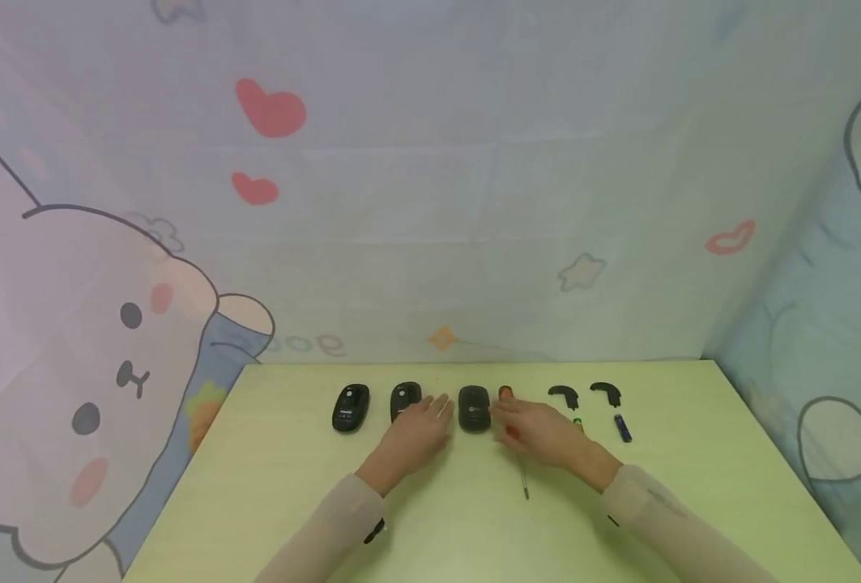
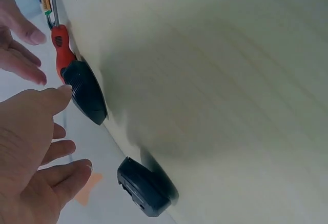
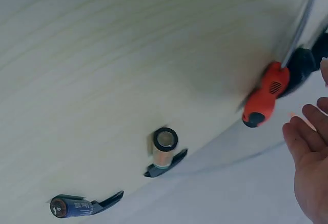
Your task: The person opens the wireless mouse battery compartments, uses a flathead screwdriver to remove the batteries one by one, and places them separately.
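A black computer mouse (image 1: 475, 409) lies between my two hands. My left hand (image 1: 417, 433) is on its left, fingers extended, and partly covers a second black mouse (image 1: 405, 397). In the left wrist view the left thumb overlaps the edge of the middle mouse (image 2: 88, 93); whether it touches cannot be told. My right hand (image 1: 543, 429) is on the other side with fingers extended, above a screwdriver (image 1: 505, 392) with a red and black handle. The right wrist view shows the screwdriver (image 3: 267, 92) lying beside the mouse, apart from the right fingers.
A third black mouse (image 1: 351, 407) lies farthest left. Two curved black covers (image 1: 564, 395) lie at the right back, with a blue battery (image 1: 623, 427) and a green-ended battery (image 1: 578, 423) in front of them. A printed cloth (image 1: 437, 243) hangs behind the table (image 1: 255, 470).
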### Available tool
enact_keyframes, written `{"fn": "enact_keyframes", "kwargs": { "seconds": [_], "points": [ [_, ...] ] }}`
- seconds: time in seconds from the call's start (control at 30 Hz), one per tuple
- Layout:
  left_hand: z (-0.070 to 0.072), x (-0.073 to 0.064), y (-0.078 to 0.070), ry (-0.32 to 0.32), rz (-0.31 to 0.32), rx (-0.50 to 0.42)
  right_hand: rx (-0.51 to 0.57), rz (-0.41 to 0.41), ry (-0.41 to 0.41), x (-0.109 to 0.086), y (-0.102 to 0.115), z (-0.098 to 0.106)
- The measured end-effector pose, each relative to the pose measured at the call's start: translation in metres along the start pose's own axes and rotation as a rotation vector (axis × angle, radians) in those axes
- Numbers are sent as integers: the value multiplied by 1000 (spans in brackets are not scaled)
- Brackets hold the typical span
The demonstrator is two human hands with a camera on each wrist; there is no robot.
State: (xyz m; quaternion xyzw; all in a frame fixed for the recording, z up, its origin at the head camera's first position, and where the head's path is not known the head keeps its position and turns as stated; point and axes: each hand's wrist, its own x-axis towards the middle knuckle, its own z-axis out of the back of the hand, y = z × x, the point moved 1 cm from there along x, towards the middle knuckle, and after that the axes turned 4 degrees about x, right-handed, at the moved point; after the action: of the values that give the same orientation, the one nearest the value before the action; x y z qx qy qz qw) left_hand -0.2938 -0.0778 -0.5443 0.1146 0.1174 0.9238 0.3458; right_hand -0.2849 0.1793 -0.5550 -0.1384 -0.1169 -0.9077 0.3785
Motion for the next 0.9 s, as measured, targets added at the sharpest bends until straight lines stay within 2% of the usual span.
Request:
{"fn": "enact_keyframes", "kwargs": {
  "seconds": [0.13,0.27,0.43,0.57,0.77,0.9],
  "points": [
    [1,7,-3,48,14,-38,-2,30,53,3,-5,-8],
    [-8,14,-4,71,13,-106,-47,21,114,7,-6,-18],
    [-16,20,-5,106,4,-139,-118,53,112,12,-8,-20],
    [-20,27,-4,75,-1,-138,-139,42,76,17,-13,-23],
    [-31,36,-6,21,-6,-159,-23,-4,63,20,-19,-31],
    [-32,38,-5,-5,-5,-158,-8,-2,49,21,-19,-30]
  ]
}}
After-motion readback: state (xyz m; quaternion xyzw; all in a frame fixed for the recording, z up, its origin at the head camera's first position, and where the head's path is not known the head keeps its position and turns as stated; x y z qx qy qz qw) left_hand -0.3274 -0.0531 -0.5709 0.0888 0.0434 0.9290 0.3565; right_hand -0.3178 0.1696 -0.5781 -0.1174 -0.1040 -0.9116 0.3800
